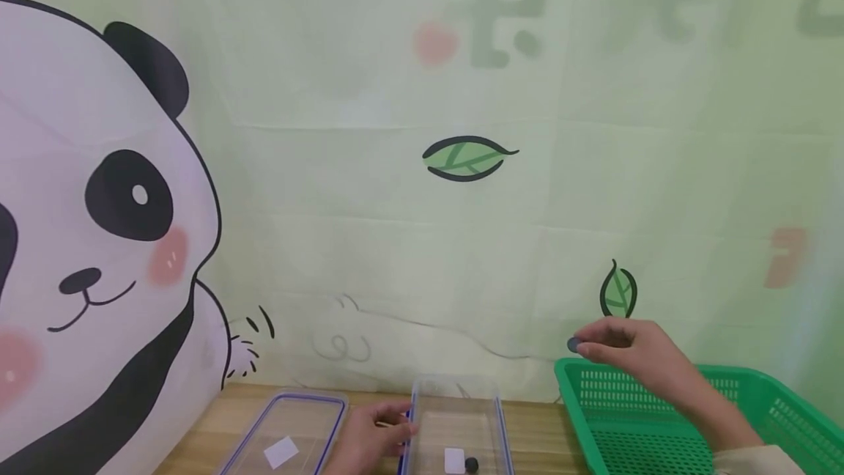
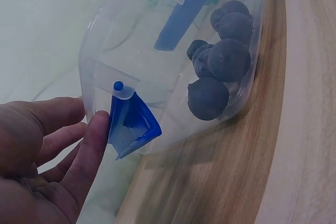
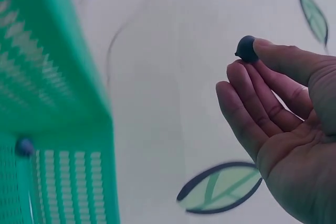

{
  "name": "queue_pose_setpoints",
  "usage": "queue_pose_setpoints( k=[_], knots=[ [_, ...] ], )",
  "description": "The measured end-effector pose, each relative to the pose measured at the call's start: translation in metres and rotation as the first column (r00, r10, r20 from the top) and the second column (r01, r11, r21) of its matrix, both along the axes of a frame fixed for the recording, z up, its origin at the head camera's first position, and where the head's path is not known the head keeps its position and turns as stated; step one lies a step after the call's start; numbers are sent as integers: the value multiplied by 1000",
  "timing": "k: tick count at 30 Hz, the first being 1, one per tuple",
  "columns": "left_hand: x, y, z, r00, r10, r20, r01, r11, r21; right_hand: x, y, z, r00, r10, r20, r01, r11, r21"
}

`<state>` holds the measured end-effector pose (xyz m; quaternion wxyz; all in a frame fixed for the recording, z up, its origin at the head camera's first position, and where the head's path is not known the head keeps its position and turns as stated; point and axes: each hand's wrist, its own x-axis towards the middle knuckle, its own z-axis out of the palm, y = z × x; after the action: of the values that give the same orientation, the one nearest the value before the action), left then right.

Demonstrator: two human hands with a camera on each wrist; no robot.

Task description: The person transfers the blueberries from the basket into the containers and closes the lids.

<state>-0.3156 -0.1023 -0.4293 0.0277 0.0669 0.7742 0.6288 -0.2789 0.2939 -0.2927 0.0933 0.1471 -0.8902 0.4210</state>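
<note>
My right hand (image 1: pixel 633 347) pinches a blueberry (image 1: pixel 573 344) between thumb and fingertips above the left rim of the green basket (image 1: pixel 572 394). In the right wrist view the blueberry (image 3: pixel 247 49) shows dark and round at the thumb tip. My left hand (image 1: pixel 374 435) grips the left side of a clear plastic box (image 1: pixel 504 437) at its edge. The left wrist view has that hand (image 2: pixel 58 150) with the thumb by a blue-edged side clasp (image 2: pixel 137 127). Several blueberries (image 2: pixel 229 60) lie inside the box along its bottom.
Left of my left hand stands another clear box (image 1: pixel 332 416) with a blue rim and a white label (image 1: pixel 281 452). A second white label (image 1: pixel 454 460) is at the middle box. Another blueberry (image 3: pixel 24 147) is in the basket. A printed cloth (image 1: pixel 369 255) hangs behind the wooden table (image 1: pixel 537 435).
</note>
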Motion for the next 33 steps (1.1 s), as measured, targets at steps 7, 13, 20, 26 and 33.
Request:
queue_pose_setpoints(
  k=[7,13,20,26,33],
  knots=[
    [-1,0,-1,1000,1,-6,-1,1000,10,14,-29,0,1000,-9,-10,9,999,-51],
    [-1,1,0,1000,4,-13,-4,1000,-2,22,-50,-6,1000,10,14,-9,995,-104],
    [-2,2,0,1000,4,3,-4,1000,2,21,-66,-22,998,61,36,-53,979,-199],
    [-2,0,-1,1000,-11,2,11,1000,13,22,-84,-32,994,87,61,-69,964,-256],
    [-2,-2,-4,999,-33,-22,33,999,40,19,-104,-46,988,147,56,-129,960,-247]
  ],
)
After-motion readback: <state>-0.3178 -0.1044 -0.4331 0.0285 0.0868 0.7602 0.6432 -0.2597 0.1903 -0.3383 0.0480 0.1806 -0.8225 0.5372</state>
